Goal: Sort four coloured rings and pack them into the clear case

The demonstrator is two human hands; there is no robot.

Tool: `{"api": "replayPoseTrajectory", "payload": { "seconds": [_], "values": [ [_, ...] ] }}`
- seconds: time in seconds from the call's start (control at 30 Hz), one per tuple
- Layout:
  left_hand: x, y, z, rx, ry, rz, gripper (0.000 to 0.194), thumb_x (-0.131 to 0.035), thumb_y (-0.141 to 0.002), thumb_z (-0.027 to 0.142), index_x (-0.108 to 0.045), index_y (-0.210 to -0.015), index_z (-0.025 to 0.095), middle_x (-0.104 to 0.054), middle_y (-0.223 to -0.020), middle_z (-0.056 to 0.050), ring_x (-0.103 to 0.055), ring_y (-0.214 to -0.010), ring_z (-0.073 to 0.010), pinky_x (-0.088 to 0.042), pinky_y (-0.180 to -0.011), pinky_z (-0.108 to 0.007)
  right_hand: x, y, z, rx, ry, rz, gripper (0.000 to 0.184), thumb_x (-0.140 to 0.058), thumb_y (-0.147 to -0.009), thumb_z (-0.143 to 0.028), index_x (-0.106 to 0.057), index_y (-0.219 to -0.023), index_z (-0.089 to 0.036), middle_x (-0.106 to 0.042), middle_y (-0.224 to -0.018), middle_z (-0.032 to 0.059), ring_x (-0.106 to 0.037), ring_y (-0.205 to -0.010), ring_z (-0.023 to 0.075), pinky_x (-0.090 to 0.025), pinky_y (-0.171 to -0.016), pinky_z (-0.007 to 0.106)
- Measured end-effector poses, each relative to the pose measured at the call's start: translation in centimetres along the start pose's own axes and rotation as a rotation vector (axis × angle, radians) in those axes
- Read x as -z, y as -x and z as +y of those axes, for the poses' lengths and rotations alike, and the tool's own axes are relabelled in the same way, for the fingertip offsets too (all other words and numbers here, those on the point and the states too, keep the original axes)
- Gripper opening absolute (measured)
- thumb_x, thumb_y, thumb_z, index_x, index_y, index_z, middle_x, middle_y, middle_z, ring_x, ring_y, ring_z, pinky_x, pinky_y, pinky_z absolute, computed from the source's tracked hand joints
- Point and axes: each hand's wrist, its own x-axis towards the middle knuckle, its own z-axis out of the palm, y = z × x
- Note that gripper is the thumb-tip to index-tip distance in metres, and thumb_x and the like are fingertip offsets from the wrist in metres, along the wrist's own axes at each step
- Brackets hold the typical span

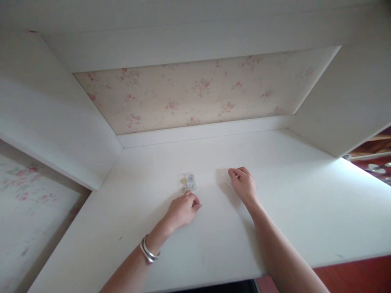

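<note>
A small clear plastic box (pixel 187 182) with four little compartments of coloured bits lies on the white desk (pixel 305 195). My left hand (pixel 183 209), with silver bangles on its wrist, rests just in front of that box, fingers curled, pinching something tiny and dark I cannot make out. My right hand (pixel 242 185) lies to the right of the box, fingers bent and closed on a thin clear piece, possibly the box's lid (pixel 226 178), which is hard to see against the desk.
The desk sits in a white alcove with side panels (pixel 51 118) left and right and floral wallpaper (pixel 195 93) at the back. A red floor and some metal objects (pixel 378 167) show at the far right.
</note>
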Motion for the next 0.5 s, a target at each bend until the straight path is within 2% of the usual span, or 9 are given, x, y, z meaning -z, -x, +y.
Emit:
{"api": "replayPoseTrajectory", "payload": {
  "seconds": [0.13,0.23,0.4,0.5],
  "values": [
    [0.4,-0.5,-0.3,0.009,0.031,-0.05,0.013,-0.053,-0.083,0.026,-0.066,-0.082,0.021,-0.065,-0.09,-0.002,-0.062,-0.083,-0.0169,-0.045,-0.076,-0.026,-0.1,0.1,0.0,0.002,-0.029,-0.003,0.036,-0.044,-0.085,-0.045,-0.072,-0.085,-0.021,-0.061,-0.082,0.0036,-0.054,-0.066,0.0144,-0.041,-0.067,0.028],
    [1.3,-0.8,-0.5,0.006,0.061,-0.046,0.014,-0.052,-0.083,0.026,-0.065,-0.081,0.021,-0.065,-0.091,-0.003,-0.062,-0.083,-0.0166,-0.045,-0.074,-0.025,0.1,0.1,-0.2,0.001,-0.031,-0.001,0.036,-0.045,-0.085,-0.045,-0.072,-0.085,-0.022,-0.061,-0.082,0.0031,-0.054,-0.065,0.0139,-0.04,-0.067,0.028],
    [4.2,-2.4,-1.0,0.006,-0.017,0.097,0.015,-0.05,-0.084,0.028,-0.064,-0.083,0.022,-0.065,-0.093,-0.002,-0.061,-0.085,-0.0167,-0.044,-0.076,-0.025,0.1,0.1,-0.3,-0.003,-0.016,-0.007,0.036,-0.044,-0.085,-0.044,-0.072,-0.085,-0.022,-0.061,-0.083,0.0032,-0.055,-0.068,0.0142,-0.04,-0.067,0.027],
    [5.1,-4.4,-1.2,0.039,-0.089,0.152,0.017,-0.049,-0.085,0.028,-0.064,-0.084,0.021,-0.064,-0.097,-0.004,-0.061,-0.09,-0.0172,-0.042,-0.081,-0.026,-0.1,0.1,0.0,-0.01,0.003,-0.02,0.036,-0.043,-0.086,-0.044,-0.072,-0.085,-0.023,-0.06,-0.084,0.0027,-0.055,-0.07,0.0142,-0.04,-0.067,0.027]
  ]
}}
